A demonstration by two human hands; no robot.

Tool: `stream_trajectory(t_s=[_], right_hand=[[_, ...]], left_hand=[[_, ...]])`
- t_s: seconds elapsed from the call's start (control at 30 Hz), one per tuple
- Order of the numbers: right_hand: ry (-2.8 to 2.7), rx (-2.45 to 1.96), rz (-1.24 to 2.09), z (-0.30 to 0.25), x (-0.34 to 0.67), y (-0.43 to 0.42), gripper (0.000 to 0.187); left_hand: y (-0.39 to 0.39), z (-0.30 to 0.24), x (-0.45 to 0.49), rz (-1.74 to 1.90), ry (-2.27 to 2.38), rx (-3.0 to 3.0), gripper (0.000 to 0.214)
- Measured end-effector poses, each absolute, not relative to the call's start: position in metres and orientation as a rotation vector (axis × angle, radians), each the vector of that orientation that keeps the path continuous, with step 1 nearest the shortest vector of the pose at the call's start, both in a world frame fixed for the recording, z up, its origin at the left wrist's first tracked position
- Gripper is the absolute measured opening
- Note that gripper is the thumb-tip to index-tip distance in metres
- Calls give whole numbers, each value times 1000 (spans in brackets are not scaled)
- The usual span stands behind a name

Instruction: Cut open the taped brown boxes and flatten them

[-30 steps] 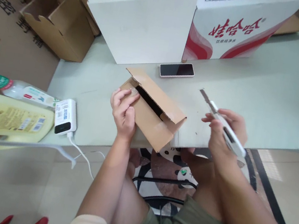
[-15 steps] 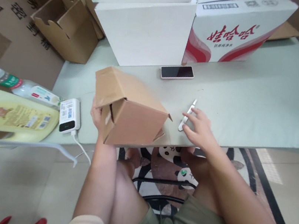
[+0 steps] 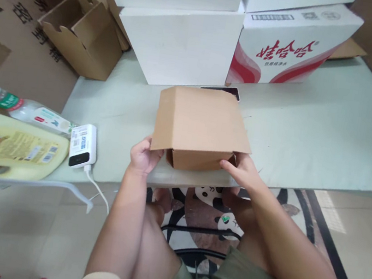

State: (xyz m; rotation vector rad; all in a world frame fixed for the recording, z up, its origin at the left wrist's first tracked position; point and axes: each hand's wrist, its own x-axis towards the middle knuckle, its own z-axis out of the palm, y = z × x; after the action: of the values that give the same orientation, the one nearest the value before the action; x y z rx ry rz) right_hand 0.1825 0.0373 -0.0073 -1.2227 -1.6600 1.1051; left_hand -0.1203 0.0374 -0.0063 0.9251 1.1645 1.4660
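Observation:
A small brown cardboard box point(image 3: 198, 123) sits at the near edge of the pale green table point(image 3: 314, 126), its broad plain side up and a loose flap toward me. My left hand point(image 3: 143, 155) grips its near left corner with curled fingers. My right hand point(image 3: 241, 168) holds its near right corner, fingers tucked against the flap. The box covers the spot where the white knife lay; the knife is hidden.
A phone point(image 3: 223, 89) peeks out behind the box. White cartons point(image 3: 179, 40) and a red-printed carton point(image 3: 287, 47) stand at the back. An open brown box point(image 3: 79, 35) is at far left. A power bank point(image 3: 81, 145), a water bottle point(image 3: 19, 106) and a yellow jug point(image 3: 6, 145) lie at left.
My right hand set the knife down on the table, then moved to the box. The box was turned over and now sits flat side up, held by both hands.

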Motion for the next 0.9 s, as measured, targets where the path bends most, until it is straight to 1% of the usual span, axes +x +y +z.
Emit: stream_trajectory(t_s=[0.07,0.17,0.3,0.47,0.67,0.7,0.77,0.83,0.9], right_hand=[[-1588,-1307,1141,-11,182,39,49],[-1453,-1369,1100,-12,181,40,49],[-1369,-1383,989,-8,178,40,55],[-1355,-1405,922,-3,177,38,49],[-1350,-1373,896,4,179,35,33],[-1334,-1348,901,5,179,34,32],[-1255,-1329,910,6,181,34,38],[-1139,-1337,913,5,182,34,43],[-1021,-1327,885,5,181,35,37]], left_hand=[[34,2,-117,1335,1040,917,37],[31,8,-110,1195,937,957,56],[34,4,-105,1208,1176,1054,66],[41,-2,-104,1308,1334,1073,73],[42,7,-98,1398,1483,1082,63],[41,8,-98,1393,1493,1084,61],[39,9,-99,1367,1439,1071,53],[37,7,-102,1372,1287,1003,40],[37,5,-107,1394,1152,912,34]])
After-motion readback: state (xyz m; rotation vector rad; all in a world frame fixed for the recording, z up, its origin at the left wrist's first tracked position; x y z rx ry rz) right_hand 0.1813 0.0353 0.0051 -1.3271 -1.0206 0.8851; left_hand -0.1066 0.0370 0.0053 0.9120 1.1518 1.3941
